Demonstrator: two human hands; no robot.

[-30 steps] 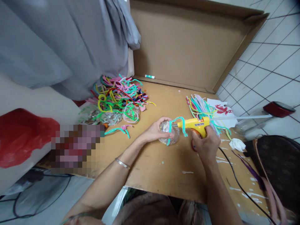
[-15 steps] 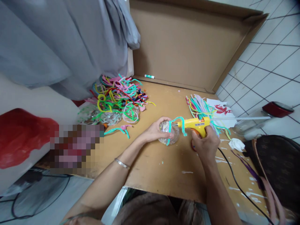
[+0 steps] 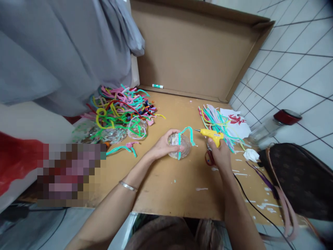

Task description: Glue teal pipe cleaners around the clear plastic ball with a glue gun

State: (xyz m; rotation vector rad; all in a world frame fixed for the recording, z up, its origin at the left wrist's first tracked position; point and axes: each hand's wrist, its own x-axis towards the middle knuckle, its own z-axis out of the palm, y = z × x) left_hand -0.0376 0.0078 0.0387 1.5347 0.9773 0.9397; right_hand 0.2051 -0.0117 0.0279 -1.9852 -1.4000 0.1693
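Note:
My left hand point(image 3: 168, 144) grips a clear round plastic piece point(image 3: 185, 147), perhaps a bottle bottom, above the table. A turquoise pipe cleaner point(image 3: 179, 139) runs across the piece under my thumb, and its loose end bends up and over to the right. My right hand point(image 3: 220, 150) is closed round the handle of a yellow hot glue gun point(image 3: 210, 133). The metal nozzle points left, apart from the clear piece. Red-handled scissors point(image 3: 208, 158) lie just beside my right hand, partly hidden by it.
Left on the table point(image 3: 169, 194) is a heap of coloured pipe cleaners point(image 3: 117, 107). A bundle of pipe cleaners point(image 3: 212, 118), a glass bottle point(image 3: 267, 126), crumpled tissue point(image 3: 251, 155) and a dark bag point(image 3: 299, 180) stand right. A cardboard panel point(image 3: 197, 52) rises behind.
The glue gun's nozzle has drawn back to the right, away from the pipe cleaner on the clear piece. My left hand still holds the piece. The whole view has shifted slightly.

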